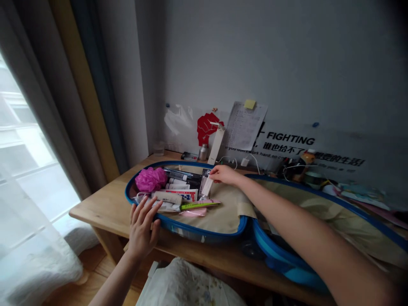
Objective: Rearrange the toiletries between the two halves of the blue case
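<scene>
A blue suitcase (204, 234) lies spread open, with toiletries in its left half. My right hand (225, 175) reaches in at the back and pinches a slim white packet (207, 185) at the right end of the pile. Fingers outstretched, my left hand (144, 227) rests over the near left rim, beside a pale tube (168, 196). A purple bath puff (150, 179) sits at the far left. Among the other items are a red-and-white toothpaste box (191, 195), a lime-green packet (199, 205), a pink item (194, 212) and several dark tubes.
The suitcase's right half (318, 199) extends under my right forearm. Behind it on the wooden desk (95, 208) stand a white desk lamp (216, 144), a metal bottle (203, 152) and cluttered small items. A curtain (73, 106) hangs at left; a fabric-covered seat (188, 284) is below.
</scene>
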`<state>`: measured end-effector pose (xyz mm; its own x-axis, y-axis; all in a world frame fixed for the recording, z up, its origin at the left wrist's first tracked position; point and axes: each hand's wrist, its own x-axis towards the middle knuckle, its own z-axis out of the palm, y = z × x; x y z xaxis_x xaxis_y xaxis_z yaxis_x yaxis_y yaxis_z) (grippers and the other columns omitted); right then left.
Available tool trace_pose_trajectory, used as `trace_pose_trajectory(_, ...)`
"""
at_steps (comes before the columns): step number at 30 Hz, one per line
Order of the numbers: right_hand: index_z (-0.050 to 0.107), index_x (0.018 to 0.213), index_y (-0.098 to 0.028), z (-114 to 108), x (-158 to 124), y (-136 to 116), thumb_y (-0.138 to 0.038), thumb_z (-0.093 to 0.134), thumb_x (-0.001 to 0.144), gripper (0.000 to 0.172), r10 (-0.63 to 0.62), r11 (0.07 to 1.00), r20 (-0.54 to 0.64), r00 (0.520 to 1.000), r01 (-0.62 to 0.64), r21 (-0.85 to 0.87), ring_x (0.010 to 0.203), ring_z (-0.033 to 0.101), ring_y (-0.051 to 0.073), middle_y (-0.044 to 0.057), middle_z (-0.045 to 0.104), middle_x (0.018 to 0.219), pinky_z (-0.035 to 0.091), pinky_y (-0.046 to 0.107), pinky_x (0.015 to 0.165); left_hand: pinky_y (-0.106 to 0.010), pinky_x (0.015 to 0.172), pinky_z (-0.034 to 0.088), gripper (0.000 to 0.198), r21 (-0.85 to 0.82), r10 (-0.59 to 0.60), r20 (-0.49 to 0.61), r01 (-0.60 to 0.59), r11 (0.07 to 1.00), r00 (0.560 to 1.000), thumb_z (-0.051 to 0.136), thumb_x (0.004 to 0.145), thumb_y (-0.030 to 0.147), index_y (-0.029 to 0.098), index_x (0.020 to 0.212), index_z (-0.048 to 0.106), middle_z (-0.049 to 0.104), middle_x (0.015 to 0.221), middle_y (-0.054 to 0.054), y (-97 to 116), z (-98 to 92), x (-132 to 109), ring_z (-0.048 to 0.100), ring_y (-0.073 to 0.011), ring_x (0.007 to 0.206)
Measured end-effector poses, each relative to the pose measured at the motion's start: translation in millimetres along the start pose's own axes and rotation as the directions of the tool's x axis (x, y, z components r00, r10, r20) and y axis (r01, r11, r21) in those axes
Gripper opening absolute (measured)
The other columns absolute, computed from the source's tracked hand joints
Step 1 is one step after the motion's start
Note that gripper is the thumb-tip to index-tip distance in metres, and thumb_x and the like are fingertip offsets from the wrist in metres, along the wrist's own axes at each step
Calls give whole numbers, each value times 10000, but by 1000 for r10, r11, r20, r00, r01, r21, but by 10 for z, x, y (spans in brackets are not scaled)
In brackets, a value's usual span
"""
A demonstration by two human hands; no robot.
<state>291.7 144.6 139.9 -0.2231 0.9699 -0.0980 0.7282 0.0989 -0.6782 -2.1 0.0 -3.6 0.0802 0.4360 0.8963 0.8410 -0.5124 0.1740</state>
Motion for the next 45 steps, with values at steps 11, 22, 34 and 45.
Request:
trace_pose_trajectory(11, 621, 1157, -161, 361, 65, -6, -397, 597, 949, 316, -2, 972, 63, 998, 17, -236, 948, 647, 159, 62, 658, 1119, 568, 369, 838, -463, 1242, 178, 484, 2, 19, 5, -19, 1000, 1000, 450, 959, 219, 250, 1441, 488, 589, 1410, -88, -15, 1, -8, 350, -250, 1468)
trace_pose_trajectory(22, 768, 960, -226, 81, -568, -158, -253, 670, 805, 185, -164, 910, 361, 918, 282, -304, 801, 659, 132, -10, 763, 930, 474, 216, 738, -481, 1241, 180, 491, 0, -17, 25, 17, 1000, 1000, 440, 959, 239, 260, 1446, 492, 601, 1397, -85, -19, 4, -32, 369, -261, 1457)
trace_pose_trajectory(34, 759, 1149, -231, 262, -774, -128, -251, 631, 820, 353, -300, 812, 446, 843, 471, -344, 960, 668, 180, 62, 737, 1123, 472, 237, 817, -477, 1242, 177, 502, 6, -20, 22, 19, 1000, 1000, 441, 961, 243, 269, 1461, 480, 598, 1405, -78, -26, 6, -30, 376, -261, 1453)
trace_pose_trajectory(45, 756, 1148, -255, 46, -805, -213, -273, 551, 883, 336, -381, 779, 350, 856, 501, -377, 1012, 654, 180, 66, 713, 1154, 475, 276, 915, -472, 1242, 171, 518, -3, 3, 12, -3, 1000, 1000, 447, 958, 214, 271, 1472, 457, 573, 1429, -87, -26, 13, -26, 353, -257, 1466)
